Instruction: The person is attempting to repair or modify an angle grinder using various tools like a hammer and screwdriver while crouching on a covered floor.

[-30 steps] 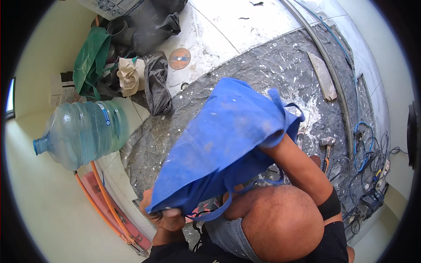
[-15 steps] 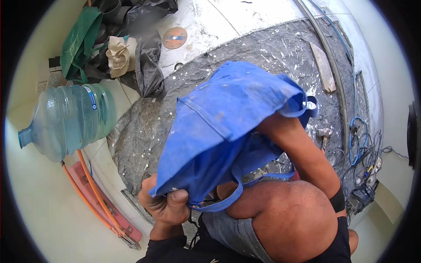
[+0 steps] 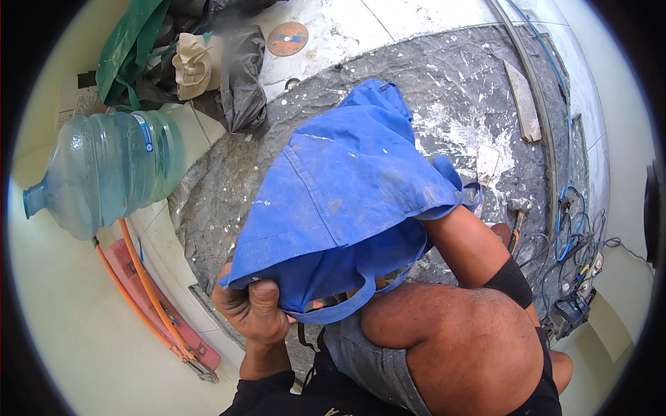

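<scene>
A dusty blue cloth bag (image 3: 347, 184) with strap handles spreads across the middle, just beyond my bent knee (image 3: 472, 340). My left hand (image 3: 253, 305) pinches its near left corner, thumb on top and fingers curled underneath. From the right, my right forearm (image 3: 465, 243), with a black band (image 3: 510, 281) around it, reaches under the cloth at the bag's opening. The bag hides my right hand and its fingers. One handle (image 3: 347, 305) hangs in a loop along the near edge, beside my left hand.
A large water jug (image 3: 104, 173) lies at left, above orange-handled bolt cutters (image 3: 152, 305). Dark bags and a beige cap (image 3: 198, 66) are at upper left, near a cutting disc (image 3: 287, 39). A hammer (image 3: 518, 211), wooden board (image 3: 522, 100) and tangled cables (image 3: 579, 229) lie right.
My left hand has drawn the bag's corner slightly left. The cloth has spread and flattened, its far end now bunched upward. My right forearm has shifted a little lower beneath the cloth.
</scene>
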A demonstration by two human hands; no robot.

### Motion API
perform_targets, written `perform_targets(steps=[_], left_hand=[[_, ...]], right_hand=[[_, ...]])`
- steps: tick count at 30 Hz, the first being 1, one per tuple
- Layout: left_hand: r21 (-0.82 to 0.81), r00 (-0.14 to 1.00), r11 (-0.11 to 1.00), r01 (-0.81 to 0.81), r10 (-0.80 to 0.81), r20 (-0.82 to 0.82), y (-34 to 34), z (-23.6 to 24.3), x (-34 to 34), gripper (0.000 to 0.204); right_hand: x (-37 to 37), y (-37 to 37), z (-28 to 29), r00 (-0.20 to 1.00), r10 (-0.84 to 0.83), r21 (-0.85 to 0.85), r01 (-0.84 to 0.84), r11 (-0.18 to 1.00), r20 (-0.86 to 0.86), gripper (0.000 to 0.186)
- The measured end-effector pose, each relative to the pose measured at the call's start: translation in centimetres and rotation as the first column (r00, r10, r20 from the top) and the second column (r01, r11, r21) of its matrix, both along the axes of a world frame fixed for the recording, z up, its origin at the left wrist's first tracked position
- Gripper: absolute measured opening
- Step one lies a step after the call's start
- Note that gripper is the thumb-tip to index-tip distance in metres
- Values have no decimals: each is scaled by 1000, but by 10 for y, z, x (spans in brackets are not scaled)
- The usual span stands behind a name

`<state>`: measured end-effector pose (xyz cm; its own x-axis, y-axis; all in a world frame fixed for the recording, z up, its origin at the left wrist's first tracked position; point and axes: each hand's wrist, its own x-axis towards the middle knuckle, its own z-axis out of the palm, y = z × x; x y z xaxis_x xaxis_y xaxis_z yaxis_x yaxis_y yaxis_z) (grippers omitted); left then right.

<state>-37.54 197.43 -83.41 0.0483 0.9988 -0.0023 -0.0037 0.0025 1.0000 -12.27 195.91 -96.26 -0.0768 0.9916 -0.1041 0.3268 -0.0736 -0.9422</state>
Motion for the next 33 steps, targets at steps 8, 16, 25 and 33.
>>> perform_targets(steps=[8,16,25,33], left_hand=[[-30,999,999,36,-35,17,-5,2,2,33],[-115,996,990,87,-86,10,3,1,2,27],[-42,996,995,87,-87,9,2,0,-4,21],[-11,999,1000,-26,26,-38,0,18,1,29]], right_hand=[[23,22,9,993,55,-29,-58,998,-101,54],[-17,28,-33,998,-59,-8,59,998,-15,56],[-4,-21,-17,921,-121,-91,94,991,-371,58],[31,-33,36,231,-232,-238,5,971,-945,49]])
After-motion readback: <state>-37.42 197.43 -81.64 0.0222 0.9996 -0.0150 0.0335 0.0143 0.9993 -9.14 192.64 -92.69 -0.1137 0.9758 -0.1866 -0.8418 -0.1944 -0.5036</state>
